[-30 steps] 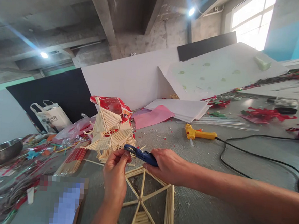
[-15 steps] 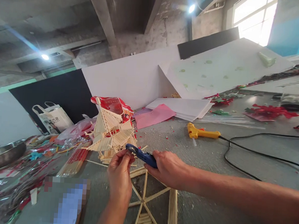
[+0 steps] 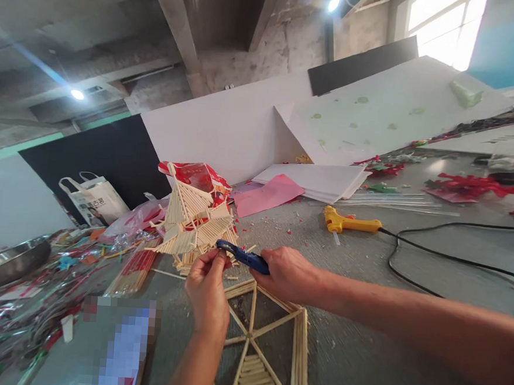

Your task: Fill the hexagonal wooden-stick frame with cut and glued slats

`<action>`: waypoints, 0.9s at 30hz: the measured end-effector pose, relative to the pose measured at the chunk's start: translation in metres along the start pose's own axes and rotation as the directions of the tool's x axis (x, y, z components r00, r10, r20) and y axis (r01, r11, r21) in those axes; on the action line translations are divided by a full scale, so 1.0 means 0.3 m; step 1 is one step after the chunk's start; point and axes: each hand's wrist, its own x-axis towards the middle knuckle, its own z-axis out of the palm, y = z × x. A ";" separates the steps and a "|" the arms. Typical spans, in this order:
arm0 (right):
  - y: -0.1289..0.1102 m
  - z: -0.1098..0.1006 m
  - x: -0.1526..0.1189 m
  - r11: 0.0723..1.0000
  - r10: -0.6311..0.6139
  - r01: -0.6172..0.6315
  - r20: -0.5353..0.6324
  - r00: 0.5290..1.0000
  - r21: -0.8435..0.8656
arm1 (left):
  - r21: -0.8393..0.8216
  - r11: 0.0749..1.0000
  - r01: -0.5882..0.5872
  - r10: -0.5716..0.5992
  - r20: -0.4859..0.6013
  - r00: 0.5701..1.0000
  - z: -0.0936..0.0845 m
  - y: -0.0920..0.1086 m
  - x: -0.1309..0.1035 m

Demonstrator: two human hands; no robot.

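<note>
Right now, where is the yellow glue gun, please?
In the head view, the yellow glue gun lies on the grey table, right of the pink sheet, beyond the right forearm.

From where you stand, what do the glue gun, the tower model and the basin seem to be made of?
Glue gun: probably hard plastic; smooth, evenly yellow body.
Tower model: apparently thin wooden sticks, matt, unpainted; pale straw tone.
Basin: polished metal, perhaps stainless steel; bright, silvery reflections.

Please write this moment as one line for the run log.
right hand: grips blue tool; left hand: fingers at its tip; below: stick frame; beyond: stick model; right: yellow glue gun
</note>
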 end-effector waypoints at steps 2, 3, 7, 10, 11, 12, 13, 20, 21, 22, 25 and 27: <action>-0.007 0.000 -0.009 1.000 -0.005 0.005 -0.013 1.000 0.014 | 0.000 1.000 -0.017 0.017 0.007 1.000 0.002 0.004 0.000; -0.010 -0.001 -0.015 1.000 -0.010 0.010 -0.021 1.000 0.019 | -0.001 1.000 -0.024 0.024 0.011 1.000 0.003 0.005 0.000; -0.015 -0.009 -0.031 0.999 -0.014 0.015 -0.027 1.000 0.049 | 0.032 0.998 -0.061 0.061 0.024 0.998 0.001 0.004 -0.001; -0.016 -0.014 -0.036 0.993 -0.019 0.019 0.003 1.000 0.113 | 0.099 0.990 -0.099 0.095 0.039 0.995 -0.004 0.003 0.000; -0.016 -0.015 -0.036 0.990 -0.025 0.024 0.009 1.000 0.140 | 0.124 0.986 -0.109 0.103 0.047 0.994 -0.006 0.004 0.002; -0.015 -0.015 -0.034 0.986 -0.030 0.027 0.013 0.999 0.165 | 0.148 0.982 -0.116 0.110 0.053 0.993 -0.008 0.005 0.003; -0.014 -0.014 -0.032 0.982 -0.027 0.024 0.017 0.999 0.187 | 0.169 0.978 -0.121 0.113 0.055 0.992 -0.010 0.006 0.004; -0.004 0.009 0.012 0.982 0.100 -0.106 0.043 0.994 0.156 | 0.230 0.961 -0.154 0.149 0.041 0.988 -0.017 -0.009 0.026; -0.005 0.012 0.020 0.984 0.100 -0.106 0.046 0.994 0.142 | 0.231 0.961 -0.151 0.146 0.036 0.989 -0.018 -0.013 0.031; -0.006 0.014 0.026 0.986 0.097 -0.103 0.050 0.994 0.132 | 0.231 0.962 -0.145 0.142 0.029 0.989 -0.019 -0.015 0.036; -0.013 0.017 0.034 0.988 0.087 -0.092 0.046 0.995 0.121 | 0.219 0.967 -0.130 0.131 0.009 0.991 -0.018 -0.014 0.045; -0.015 0.019 0.030 0.988 0.089 -0.092 0.032 0.996 0.123 | 0.206 0.970 -0.129 0.129 0.013 0.992 -0.014 -0.008 0.044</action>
